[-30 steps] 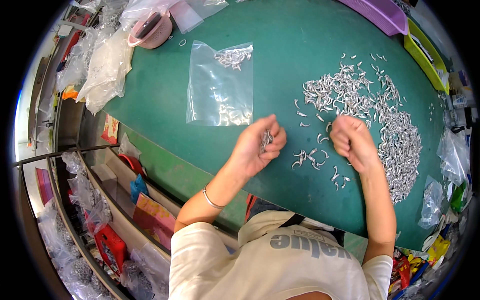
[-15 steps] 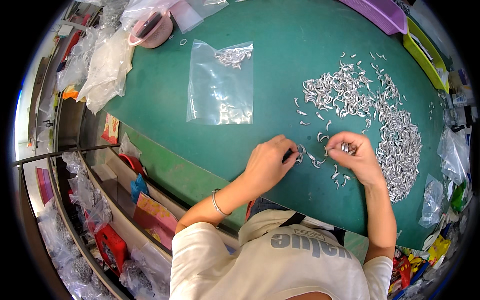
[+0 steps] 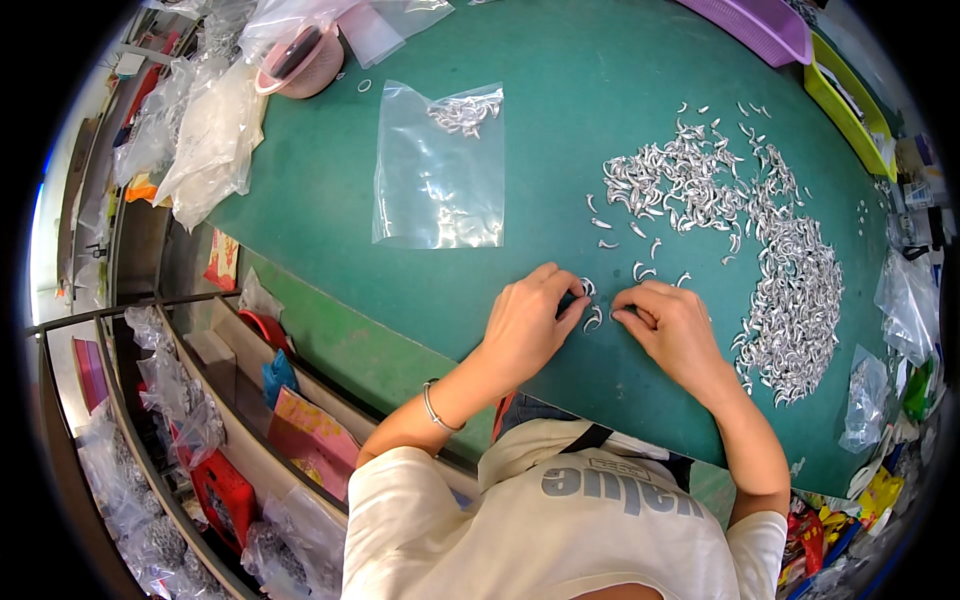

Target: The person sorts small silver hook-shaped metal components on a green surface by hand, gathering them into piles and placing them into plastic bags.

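Observation:
My left hand (image 3: pixel 528 322) and my right hand (image 3: pixel 672 328) rest close together on the green table (image 3: pixel 570 90), near its front edge. Their fingertips pinch a few small curved silver metal pieces (image 3: pixel 592 318) lying between them. A wide pile of the same silver pieces (image 3: pixel 790 290) spreads to the right of my right hand and arcs to the far side (image 3: pixel 680 180). A clear plastic bag (image 3: pixel 440 170) with some silver pieces inside lies flat beyond my left hand. A thin bracelet sits on my left wrist.
A pink round container (image 3: pixel 300 62) and heaped clear bags (image 3: pixel 210 140) sit at the far left. A purple basket (image 3: pixel 765 22) and a yellow tray (image 3: pixel 848 100) stand at the far right. More clear bags (image 3: pixel 905 300) lie at the right edge. Shelves with packets run below left.
My left hand, raised with pieces a second ago, has come down to the table toward my right hand. My right hand has shifted slightly left, so the fingertips now meet.

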Motion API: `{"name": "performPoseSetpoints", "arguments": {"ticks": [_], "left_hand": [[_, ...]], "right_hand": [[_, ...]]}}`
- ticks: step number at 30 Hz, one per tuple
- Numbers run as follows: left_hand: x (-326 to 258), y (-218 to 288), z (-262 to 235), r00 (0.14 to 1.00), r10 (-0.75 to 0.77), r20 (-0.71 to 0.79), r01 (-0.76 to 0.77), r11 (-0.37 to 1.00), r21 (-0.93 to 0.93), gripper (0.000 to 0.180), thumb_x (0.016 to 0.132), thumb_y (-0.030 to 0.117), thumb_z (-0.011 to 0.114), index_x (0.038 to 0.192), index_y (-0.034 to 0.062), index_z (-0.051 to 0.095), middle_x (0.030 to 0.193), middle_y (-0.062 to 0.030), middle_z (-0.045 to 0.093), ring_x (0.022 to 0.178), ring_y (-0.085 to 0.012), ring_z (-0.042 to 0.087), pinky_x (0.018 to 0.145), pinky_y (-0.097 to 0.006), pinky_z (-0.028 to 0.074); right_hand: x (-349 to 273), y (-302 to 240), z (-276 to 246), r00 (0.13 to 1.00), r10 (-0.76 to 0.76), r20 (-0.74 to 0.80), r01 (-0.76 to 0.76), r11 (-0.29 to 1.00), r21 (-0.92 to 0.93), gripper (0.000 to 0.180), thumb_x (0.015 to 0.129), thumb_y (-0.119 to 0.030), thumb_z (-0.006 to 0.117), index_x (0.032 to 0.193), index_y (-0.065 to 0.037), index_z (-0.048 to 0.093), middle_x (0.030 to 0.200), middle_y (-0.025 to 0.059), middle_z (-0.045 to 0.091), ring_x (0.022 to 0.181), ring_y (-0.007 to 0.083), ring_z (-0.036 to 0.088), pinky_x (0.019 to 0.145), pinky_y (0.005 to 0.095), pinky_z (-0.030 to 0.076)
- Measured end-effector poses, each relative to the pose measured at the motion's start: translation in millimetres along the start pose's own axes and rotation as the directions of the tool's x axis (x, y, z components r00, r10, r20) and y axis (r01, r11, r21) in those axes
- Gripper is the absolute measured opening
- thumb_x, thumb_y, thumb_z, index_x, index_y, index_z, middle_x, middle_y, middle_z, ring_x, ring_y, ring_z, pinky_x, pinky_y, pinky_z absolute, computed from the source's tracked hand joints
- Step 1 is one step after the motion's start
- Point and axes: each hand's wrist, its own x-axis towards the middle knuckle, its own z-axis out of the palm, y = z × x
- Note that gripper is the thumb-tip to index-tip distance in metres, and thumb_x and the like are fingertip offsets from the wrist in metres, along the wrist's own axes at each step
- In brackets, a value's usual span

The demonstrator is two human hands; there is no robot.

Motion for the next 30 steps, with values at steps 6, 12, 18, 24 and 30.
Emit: {"name": "performPoseSetpoints", "arguments": {"ticks": [6,12,18,24,30], "left_hand": [[5.8,0.8,-25.0,0.885,-0.242,0.398,0.45,0.219,-0.866,0.007,0.078,0.003,0.058,0.077,0.0031,0.051,0.074,-0.0028,0.043,0.057,-0.007,0.036,0.043,-0.02,0.026],[6.5,-9.2,-25.0,0.903,0.063,0.424,0.424,-0.285,-0.86,0.026,0.089,0.015,0.048,0.067,0.0093,0.034,0.073,-0.0045,0.035,0.053,-0.006,0.028,0.038,-0.018,0.02],[5.8,5.6,-10.6,0.901,-0.314,0.298,0.432,0.605,-0.669,0.014,0.09,0.012,0.054,0.08,0.002,0.053,0.07,-0.0023,0.051,0.052,-0.0059,0.042,0.044,-0.022,0.034],[7.4,4.0,-3.2,0.997,0.062,0.042,-0.058,0.995,-0.082,0.016,0.077,0.003,0.065,0.092,0.0026,0.06,0.072,-0.0116,0.055,0.055,-0.0223,0.049,0.053,-0.031,0.042],[10.7,1.5,-3.8,1.0,-0.017,0.009,0.018,0.981,-0.192,0.016,0.076,0.004,0.067,0.091,0.0034,0.06,0.07,-0.0113,0.055,0.055,-0.0228,0.05,0.053,-0.032,0.042]], "right_hand": [[1.1,13.5,-23.1,0.945,0.146,0.292,-0.316,0.633,0.707,0.011,0.078,-0.002,0.061,0.089,-0.001,0.059,0.072,0.0034,0.053,0.052,0.01,0.044,0.043,0.0233,0.031],[7.1,1.9,-28.6,0.906,0.153,0.394,-0.393,-0.038,0.919,0.013,0.08,-0.004,0.059,0.092,-0.002,0.057,0.08,0.0049,0.051,0.055,0.0079,0.043,0.042,0.0195,0.029],[6.4,-14.8,10.2,0.998,0.037,-0.055,-0.043,0.994,-0.101,0.017,0.071,-0.016,0.073,0.078,-0.003,0.063,0.066,0.0063,0.062,0.056,0.0242,0.059,0.05,0.0326,0.044],[10.0,-15.1,13.7,0.996,0.076,0.047,-0.075,0.997,-0.031,0.014,0.072,-0.011,0.071,0.076,-0.001,0.063,0.068,0.0084,0.063,0.056,0.0237,0.058,0.051,0.0345,0.043],[9.7,-1.8,-12.4,0.899,0.291,0.327,-0.437,0.635,0.637,0.01,0.081,-0.008,0.065,0.077,0.0,0.062,0.06,-0.0047,0.051,0.053,0.0024,0.042,0.044,0.0198,0.031]]}}
